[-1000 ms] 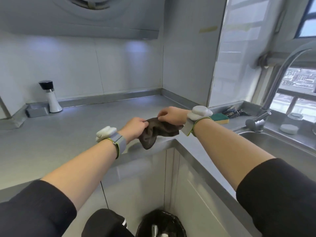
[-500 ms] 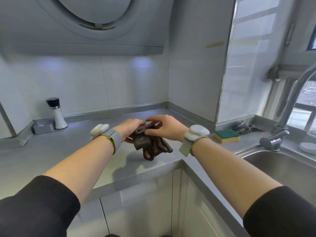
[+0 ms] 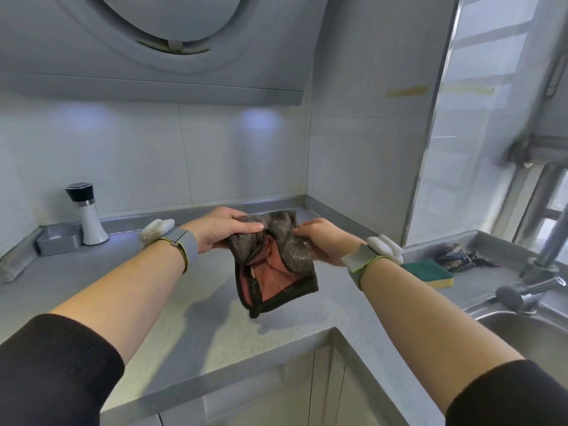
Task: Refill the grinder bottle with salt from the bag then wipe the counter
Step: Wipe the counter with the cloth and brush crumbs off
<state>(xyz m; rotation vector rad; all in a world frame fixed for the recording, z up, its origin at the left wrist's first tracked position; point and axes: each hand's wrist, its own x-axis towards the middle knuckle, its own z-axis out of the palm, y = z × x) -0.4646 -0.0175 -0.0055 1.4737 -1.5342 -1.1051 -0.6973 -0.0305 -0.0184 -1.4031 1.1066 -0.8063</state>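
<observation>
A dark brown cloth (image 3: 278,272) with a pinkish inner side hangs above the grey counter (image 3: 129,290), partly unfolded. My left hand (image 3: 222,230) grips its upper left edge and my right hand (image 3: 319,241) pinches its upper right edge. The grinder bottle (image 3: 87,215), white with a black cap, stands upright at the back left against the wall. No salt bag is in view.
A small grey tray (image 3: 57,239) sits beside the grinder. A green and yellow sponge (image 3: 430,272) and a crumpled blue rag (image 3: 458,256) lie right of my hands. The sink (image 3: 534,342) and tap (image 3: 528,290) are at the far right. A range hood hangs overhead.
Both hands have lifted the cloth further over the counter and spread it apart, so it hangs open and shows its pinkish side. The camera has tilted upward.
</observation>
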